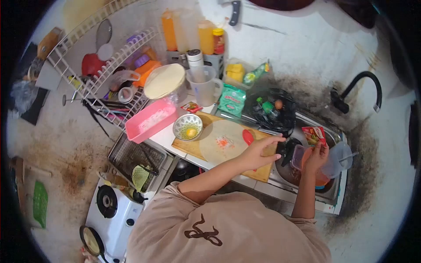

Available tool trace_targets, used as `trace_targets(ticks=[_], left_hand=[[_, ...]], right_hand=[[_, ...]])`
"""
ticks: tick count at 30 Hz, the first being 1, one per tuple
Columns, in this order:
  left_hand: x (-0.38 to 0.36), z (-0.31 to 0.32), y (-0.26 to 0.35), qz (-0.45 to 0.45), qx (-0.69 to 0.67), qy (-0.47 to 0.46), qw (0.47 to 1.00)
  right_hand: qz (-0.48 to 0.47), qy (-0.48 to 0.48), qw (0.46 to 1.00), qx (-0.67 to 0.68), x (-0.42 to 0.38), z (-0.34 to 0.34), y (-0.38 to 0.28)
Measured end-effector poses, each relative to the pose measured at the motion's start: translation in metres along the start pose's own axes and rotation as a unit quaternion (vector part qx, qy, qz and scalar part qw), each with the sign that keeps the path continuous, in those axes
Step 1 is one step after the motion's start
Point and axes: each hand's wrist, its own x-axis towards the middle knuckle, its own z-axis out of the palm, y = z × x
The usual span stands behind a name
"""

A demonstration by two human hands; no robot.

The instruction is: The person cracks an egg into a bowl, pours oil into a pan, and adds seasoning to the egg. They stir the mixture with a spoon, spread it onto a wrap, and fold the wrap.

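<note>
head view, right hand (316, 158) pinching red sachet (314, 134) above plastic containers (337, 160) in sink (286, 175), left hand (263, 151) spread, black bag (284, 114) beyond

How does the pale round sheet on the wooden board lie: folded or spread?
Spread: the pale sheet lies flat on the wooden board, its broad round outline and orange bits showing. The left forearm hides part.

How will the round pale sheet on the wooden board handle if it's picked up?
The round pale sheet looks thin and lies flat on the wooden board, so it is probably floppy and may tear if lifted by one edge. The small orange bits on it look loose and would likely slide if it tilts.
</note>
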Motion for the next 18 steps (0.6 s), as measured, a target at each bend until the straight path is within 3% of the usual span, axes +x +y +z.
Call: trace_targets(ticks=[7,9,10,13,15,17,18], left_hand=[[-0.028,-0.042,0.021,-0.005,0.016,-0.004,1.000],[-0.038,-0.058,0.013,0.081,0.045,-0.006,0.996],[-0.043,-0.066,0.012,0.124,0.060,-0.009,0.990],[-0.067,-0.090,0.019,0.080,0.027,0.060,0.995],[-0.084,-0.116,0.031,0.005,0.015,0.081,0.997],[-0.105,-0.140,0.048,-0.060,-0.006,0.107,0.992],[-0.118,-0.152,0.039,-0.048,0.003,0.118,0.992]], right_hand=[[0.024,-0.062,0.996,0.051,-0.019,0.065,0.003],[0.009,-0.098,0.994,0.055,-0.024,0.084,0.017],[0.078,-0.088,0.993,-0.003,-0.029,0.094,0.028],[-0.008,-0.192,0.981,-0.016,-0.043,0.141,0.052],[0.010,-0.264,0.955,-0.136,-0.068,0.182,0.055],[0.072,-0.365,0.924,-0.092,-0.091,0.211,0.091],[0.102,-0.377,0.916,-0.090,-0.104,0.226,0.109]])
